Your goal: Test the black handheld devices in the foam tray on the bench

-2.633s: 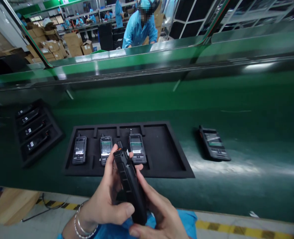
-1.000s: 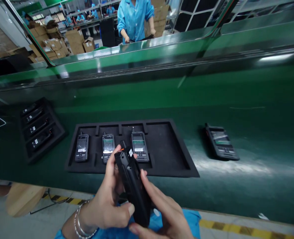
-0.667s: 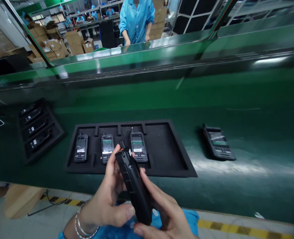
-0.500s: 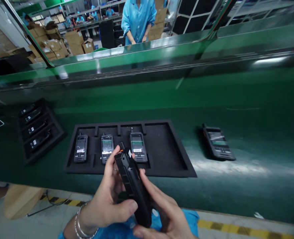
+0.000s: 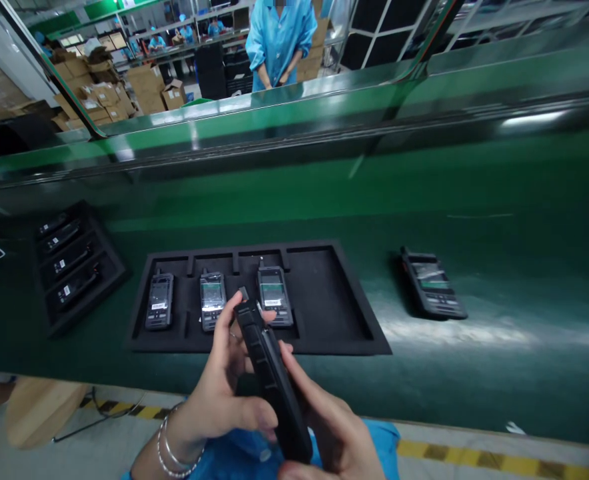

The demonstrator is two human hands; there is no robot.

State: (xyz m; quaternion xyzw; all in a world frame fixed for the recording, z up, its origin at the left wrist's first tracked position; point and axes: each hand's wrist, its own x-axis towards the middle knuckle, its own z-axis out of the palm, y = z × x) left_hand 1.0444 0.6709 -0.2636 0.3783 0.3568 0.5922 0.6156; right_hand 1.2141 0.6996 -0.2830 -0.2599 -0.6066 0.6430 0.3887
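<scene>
Both my hands grip one black handheld radio [image 5: 273, 380] in front of me, its back side up and its antenna stub pointing away. My left hand [image 5: 222, 393], with bracelets on the wrist, wraps its left side, thumb across the lower body. My right hand [image 5: 332, 427] closes on its right and bottom edge. Just beyond lies a black foam tray [image 5: 324, 313] with three radios [image 5: 212, 300] screen-up in its left slots; its rightmost slot has nothing in it.
A single radio [image 5: 432, 283] lies loose on the green conveyor belt [image 5: 499, 267] to the right. A second black tray [image 5: 69, 263] with several radios sits at the left. A person in a blue coat [image 5: 280, 37] stands across the line, with cardboard boxes [image 5: 144, 87] behind.
The radio has turned a little in my hands and slid lower toward me; my left thumb has shifted across its lower body. The person across the line has straightened up.
</scene>
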